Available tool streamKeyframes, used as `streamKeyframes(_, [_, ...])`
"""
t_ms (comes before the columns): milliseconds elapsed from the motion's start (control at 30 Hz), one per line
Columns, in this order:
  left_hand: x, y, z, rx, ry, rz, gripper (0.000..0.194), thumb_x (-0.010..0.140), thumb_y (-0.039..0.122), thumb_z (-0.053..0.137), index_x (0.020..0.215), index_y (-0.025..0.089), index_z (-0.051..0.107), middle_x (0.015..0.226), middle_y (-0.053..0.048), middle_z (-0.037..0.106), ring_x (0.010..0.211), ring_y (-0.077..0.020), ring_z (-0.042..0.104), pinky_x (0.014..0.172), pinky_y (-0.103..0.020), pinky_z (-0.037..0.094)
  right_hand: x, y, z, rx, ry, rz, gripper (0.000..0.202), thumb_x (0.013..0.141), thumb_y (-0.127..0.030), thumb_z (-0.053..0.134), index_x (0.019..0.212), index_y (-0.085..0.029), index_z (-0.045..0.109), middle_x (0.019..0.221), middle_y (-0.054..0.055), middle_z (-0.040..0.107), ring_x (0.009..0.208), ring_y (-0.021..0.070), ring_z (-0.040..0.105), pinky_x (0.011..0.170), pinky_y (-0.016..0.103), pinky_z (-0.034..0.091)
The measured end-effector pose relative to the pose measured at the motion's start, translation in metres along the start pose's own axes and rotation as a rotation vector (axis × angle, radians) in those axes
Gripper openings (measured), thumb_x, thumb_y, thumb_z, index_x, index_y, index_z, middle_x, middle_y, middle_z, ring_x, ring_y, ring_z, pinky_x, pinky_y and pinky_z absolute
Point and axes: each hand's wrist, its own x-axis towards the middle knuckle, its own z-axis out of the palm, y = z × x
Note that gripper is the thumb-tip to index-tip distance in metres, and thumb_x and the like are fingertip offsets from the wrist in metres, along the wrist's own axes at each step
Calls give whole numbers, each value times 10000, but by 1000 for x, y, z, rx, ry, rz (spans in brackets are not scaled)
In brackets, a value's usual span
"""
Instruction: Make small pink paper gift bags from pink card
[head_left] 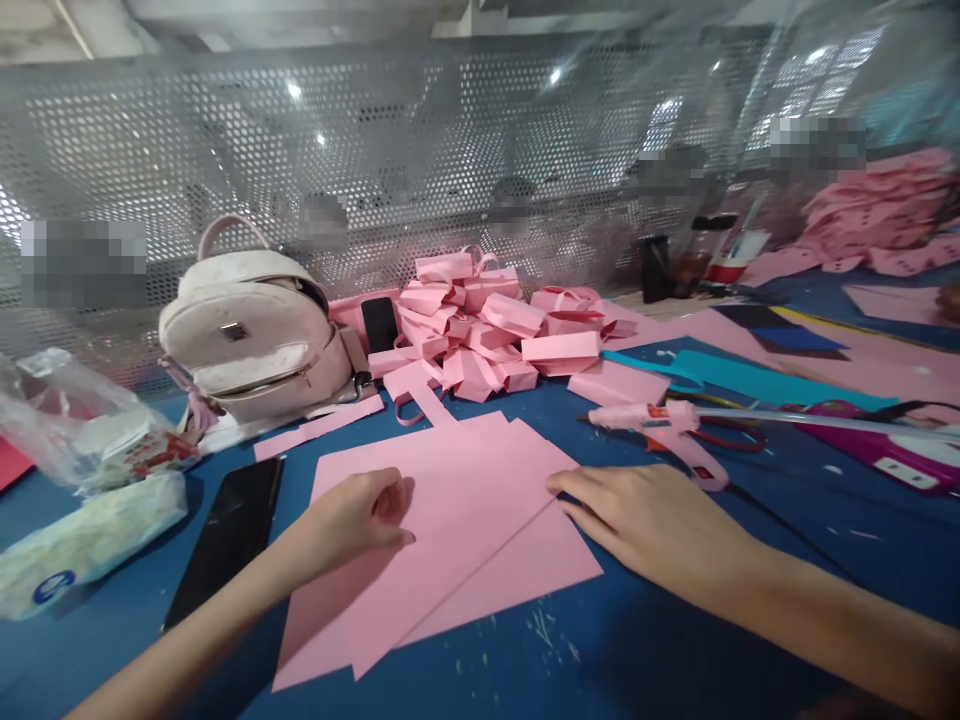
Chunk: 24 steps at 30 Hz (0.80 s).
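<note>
A fanned stack of pink paper sheets (450,510) lies on the blue table in front of me, the sheets overlapping at different angles. My left hand (352,515) rests over the left part of the stack, its fingers loosely curled and the thumb apart, with nothing seen in it. At the right edge of the sheets is my right hand (645,510), fingers stretched out and tips touching the paper's edge. Just beyond that hand lies a pink hot glue gun (660,420), with a clear glue stick out of its back.
A heap of folded pink paper pieces (487,325) stands behind the sheets. Leftward are a pale backpack (255,330), a black phone (229,530) and a tissue pack (97,545). Teal strips (772,380) and a magenta power strip (862,445) lie right. A perforated metal screen (450,150) backs the table.
</note>
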Motion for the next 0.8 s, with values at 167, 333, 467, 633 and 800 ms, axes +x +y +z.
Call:
streamKeyframes(167, [9, 0, 1, -73, 64, 70, 439, 707, 342, 777, 1036, 208, 520, 1104, -66, 578, 978, -228, 551, 843, -344, 445, 1, 0, -4, 78, 3, -71, 187, 945, -167, 517, 981, -226, 691, 951, 42, 732, 817, 195, 700, 619, 277, 475])
streamKeyframes(333, [29, 12, -4, -134, -49, 103, 544, 674, 306, 827, 1120, 178, 542, 946, -18, 606, 836, -190, 581, 736, -297, 480, -3, -8, -2, 155, -79, -122, 181, 939, -153, 596, 1029, -260, 710, 962, 15, 707, 855, 195, 707, 639, 288, 467])
streamKeyframes(467, [48, 30, -6, -129, -137, 107, 386, 813, 327, 791, 1099, 154, 600, 839, 14, 613, 737, -156, 604, 689, -297, 513, -4, -11, 3, 172, -123, -101, 177, 951, -169, 598, 1056, -261, 707, 970, 14, 700, 854, 205, 710, 611, 291, 438])
streamKeyframes(633, [55, 45, -7, -181, -142, 122, 255, 960, 369, 656, 1059, 134, 650, 1040, -45, 661, 891, -194, 657, 795, -369, 563, -1, -9, -3, 256, -137, -17, 107, 917, -189, 647, 1007, -230, 686, 1004, 9, 735, 882, 209, 712, 625, 276, 410])
streamKeyframes(800, [30, 43, -8, -449, -15, 84, 279, 803, 324, 709, 1027, 160, 677, 1002, -45, 711, 898, -227, 672, 775, -318, 536, 4, 0, -28, 292, -119, 235, 307, 969, -370, 569, 718, -198, 613, 678, 12, 697, 617, 188, 652, 536, 285, 308])
